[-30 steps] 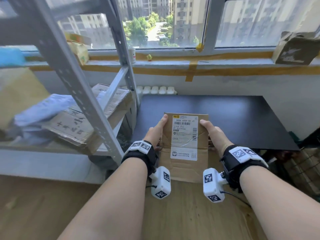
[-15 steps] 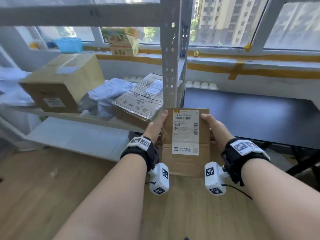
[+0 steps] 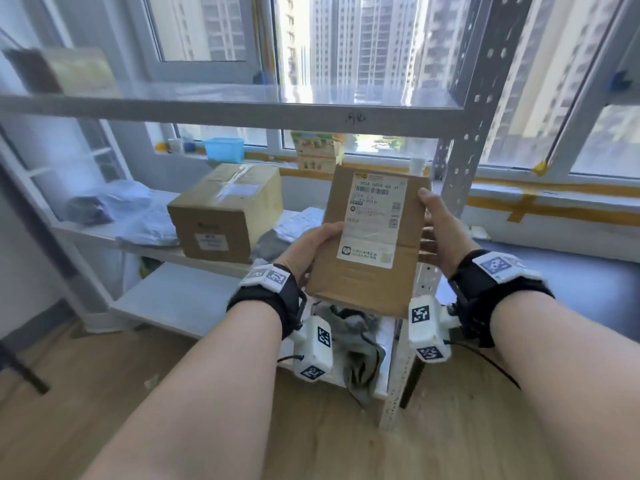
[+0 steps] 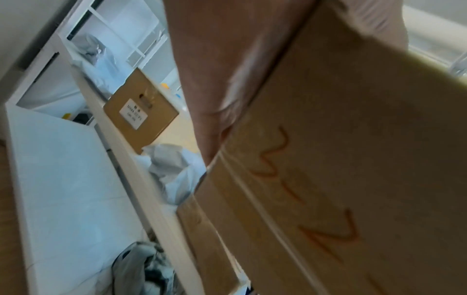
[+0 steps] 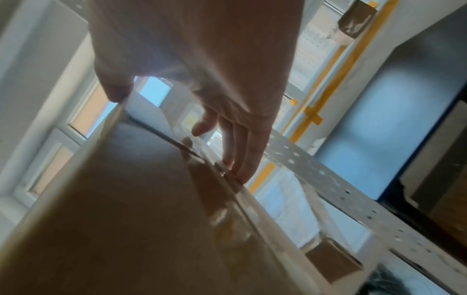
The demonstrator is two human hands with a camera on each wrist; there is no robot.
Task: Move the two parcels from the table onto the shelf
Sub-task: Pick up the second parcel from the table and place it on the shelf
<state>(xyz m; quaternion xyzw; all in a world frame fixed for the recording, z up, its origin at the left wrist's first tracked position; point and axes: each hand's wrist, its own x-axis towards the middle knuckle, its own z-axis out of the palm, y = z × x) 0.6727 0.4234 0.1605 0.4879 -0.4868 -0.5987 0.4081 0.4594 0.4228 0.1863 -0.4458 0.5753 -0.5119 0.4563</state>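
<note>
Both hands hold a flat brown cardboard parcel (image 3: pixel 367 271) with a white shipping label in the air, in front of the grey metal shelf (image 3: pixel 242 110), tilted up. My left hand (image 3: pixel 313 245) grips its left edge, thumb on top. My right hand (image 3: pixel 438 233) grips the right edge, with its thumb near the top corner. The left wrist view shows the parcel's underside (image 4: pixel 341 179) with orange writing, and my left hand (image 4: pixel 215 89) along its edge. In the right wrist view my right hand's fingers (image 5: pixel 240 151) lie under the parcel (image 5: pixel 126 199).
The middle shelf board (image 3: pixel 90 233) carries a large cardboard box (image 3: pixel 225 213), grey plastic bags (image 3: pixel 145 226) and a flat package (image 3: pixel 298 220) partly hidden by my left hand. A perforated upright post (image 3: pixel 465 150) stands behind the parcel. Grey cloth (image 3: pixel 360 344) lies on the lower board. The dark table (image 3: pixel 571 282) is right.
I have turned left from the table to face the shelf. The parcel has been carried along and raised higher, still gripped by both hands.
</note>
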